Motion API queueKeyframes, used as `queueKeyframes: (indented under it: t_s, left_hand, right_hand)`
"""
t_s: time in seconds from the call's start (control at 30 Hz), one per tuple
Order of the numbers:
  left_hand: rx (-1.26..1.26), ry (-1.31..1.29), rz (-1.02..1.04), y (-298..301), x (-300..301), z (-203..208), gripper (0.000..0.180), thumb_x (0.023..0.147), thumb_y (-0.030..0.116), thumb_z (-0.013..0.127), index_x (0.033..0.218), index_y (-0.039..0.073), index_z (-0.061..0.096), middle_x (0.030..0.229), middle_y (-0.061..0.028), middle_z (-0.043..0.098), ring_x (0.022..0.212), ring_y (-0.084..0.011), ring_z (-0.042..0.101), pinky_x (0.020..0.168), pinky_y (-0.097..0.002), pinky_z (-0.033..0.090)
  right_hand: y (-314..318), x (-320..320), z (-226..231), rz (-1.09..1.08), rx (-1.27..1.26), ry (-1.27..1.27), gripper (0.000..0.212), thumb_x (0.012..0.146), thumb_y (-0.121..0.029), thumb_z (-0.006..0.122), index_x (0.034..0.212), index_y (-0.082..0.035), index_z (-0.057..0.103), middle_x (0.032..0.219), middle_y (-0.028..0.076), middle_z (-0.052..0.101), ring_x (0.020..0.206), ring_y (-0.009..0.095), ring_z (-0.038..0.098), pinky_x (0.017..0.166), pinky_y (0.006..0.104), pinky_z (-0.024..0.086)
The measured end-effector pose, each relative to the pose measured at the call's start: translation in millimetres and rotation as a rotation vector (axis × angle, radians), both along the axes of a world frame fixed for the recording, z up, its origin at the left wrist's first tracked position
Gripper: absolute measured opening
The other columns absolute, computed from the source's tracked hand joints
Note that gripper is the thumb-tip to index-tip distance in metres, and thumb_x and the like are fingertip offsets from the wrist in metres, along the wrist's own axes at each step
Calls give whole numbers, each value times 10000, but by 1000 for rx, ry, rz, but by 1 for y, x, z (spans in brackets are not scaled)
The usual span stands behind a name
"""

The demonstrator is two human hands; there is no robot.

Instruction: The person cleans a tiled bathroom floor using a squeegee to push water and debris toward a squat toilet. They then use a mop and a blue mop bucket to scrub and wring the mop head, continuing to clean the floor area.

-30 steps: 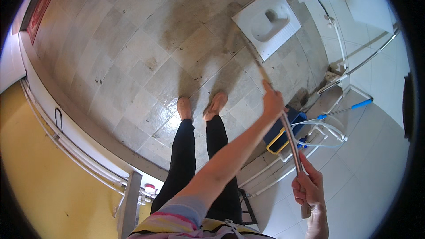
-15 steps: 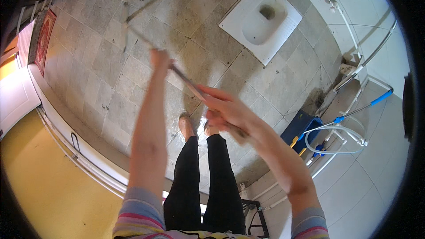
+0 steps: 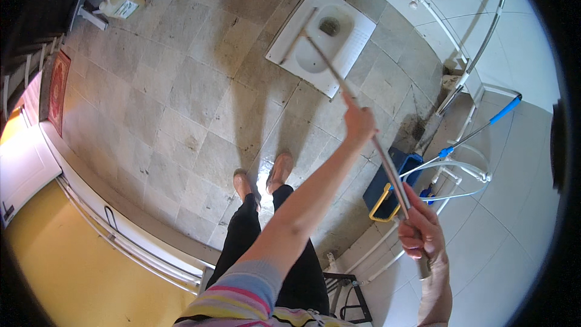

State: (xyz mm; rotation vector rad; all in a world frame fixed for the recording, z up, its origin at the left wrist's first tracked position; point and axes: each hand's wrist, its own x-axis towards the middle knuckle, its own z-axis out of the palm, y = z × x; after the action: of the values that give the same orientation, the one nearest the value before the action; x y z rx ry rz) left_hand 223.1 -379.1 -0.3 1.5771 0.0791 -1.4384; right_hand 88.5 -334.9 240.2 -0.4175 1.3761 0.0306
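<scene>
I have both hands wrapped round the shaft of a long-handled floor squeegee (image 3: pixel 385 160), its thin crosswise head (image 3: pixel 296 39) over the near-left part of the white squat toilet (image 3: pixel 351 63); whether the blade touches the porcelain or floats just above it, I cannot tell. My right hand (image 3: pixel 422 227) grips close to the butt, fingers curled round it and only a short stub of pale grip (image 3: pixel 425 268) showing past them, while my left hand (image 3: pixel 361 124) is clasped farther down toward the head, one finger seemingly laid along the shaft. I judge the wide spacing is for leverage: the rear hand anchors the end and the forward one steers. That would also explain why my left forearm slants across in front of my legs (awkward looking, but it puts the hand on the line of the shaft). The squeegee's long axis runs diagonally, from the butt at my lower right up and leftward to the head, which points away from me; the head's bar lies roughly square to that line. In this view the shaft passes over the blue mop bucket (image 3: pixel 375 191), which sits by the wall, probably to leave the tiled floor (image 3: pixel 206 109) free for my feet.
</scene>
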Motion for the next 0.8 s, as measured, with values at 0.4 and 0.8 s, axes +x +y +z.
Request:
queueKeyframes:
  t_s: [0.4,0.8]
  left_hand:
    - [305,-586,53,85,351,-154,165,819,125,457,951,28,471,643,-104,527,489,-190,521,428,-330,458]
    - [208,-520,-727,54,127,-94,852,774,72,494,1366,-88,-97,873,-296,599,747,-371,625,657,-425,520]
  right_hand:
    - [3,235,-212,163,115,-528,476,938,-164,479,1391,-114,340,683,37,516,453,61,421,378,202,366]
    - [42,85,-89,-315,271,-208,503,974,-179,394,1442,-201,213,616,31,403,405,46,333,328,185,294]
